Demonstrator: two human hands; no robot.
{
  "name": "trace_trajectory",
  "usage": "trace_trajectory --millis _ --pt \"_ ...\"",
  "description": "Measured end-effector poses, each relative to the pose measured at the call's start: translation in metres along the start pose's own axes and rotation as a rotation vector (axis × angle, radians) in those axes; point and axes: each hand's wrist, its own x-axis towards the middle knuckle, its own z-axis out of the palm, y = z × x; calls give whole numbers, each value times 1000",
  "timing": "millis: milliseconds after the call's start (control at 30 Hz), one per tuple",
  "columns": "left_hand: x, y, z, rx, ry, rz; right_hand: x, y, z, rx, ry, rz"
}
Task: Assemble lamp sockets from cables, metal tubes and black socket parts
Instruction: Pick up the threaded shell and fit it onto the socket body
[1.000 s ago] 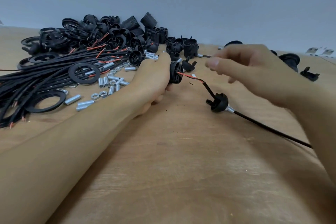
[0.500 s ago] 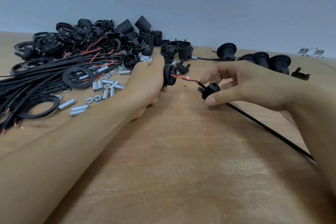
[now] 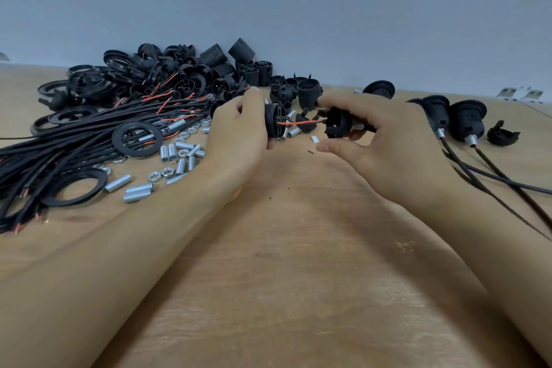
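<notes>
Head view, near item: our right hand (image 3: 385,140) grips the socket cap (image 3: 339,125); our left hand (image 3: 236,134) grips the socket body (image 3: 274,124). Both parts are raised above the table (image 3: 298,263), their axes level, joined by the red wire (image 3: 298,122), cap directly right of body. Far item: parts pile (image 3: 179,78).

Two hands (image 3: 239,131), three finished sockets (image 3: 466,122).

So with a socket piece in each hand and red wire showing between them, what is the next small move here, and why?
Probably bring the two pieces together. The left hand grips the socket body and the right hand grips the socket cap. A short stretch of red wire spans the gap between them, so the halves are wired but not yet joined.
</notes>
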Motion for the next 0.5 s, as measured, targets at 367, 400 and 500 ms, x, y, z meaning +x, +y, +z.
trace_trajectory --millis 367,400,500 --pt "2 -4 -1 101 -19 3 -1 1 -4 -79 -65 -99" --pt "1 -4 -1 116 -22 15 -1 0 -3 -85 -71 -94" --pt "1 -4 -1 136 -26 28 -2 -2 -1 -128 -46 -144"
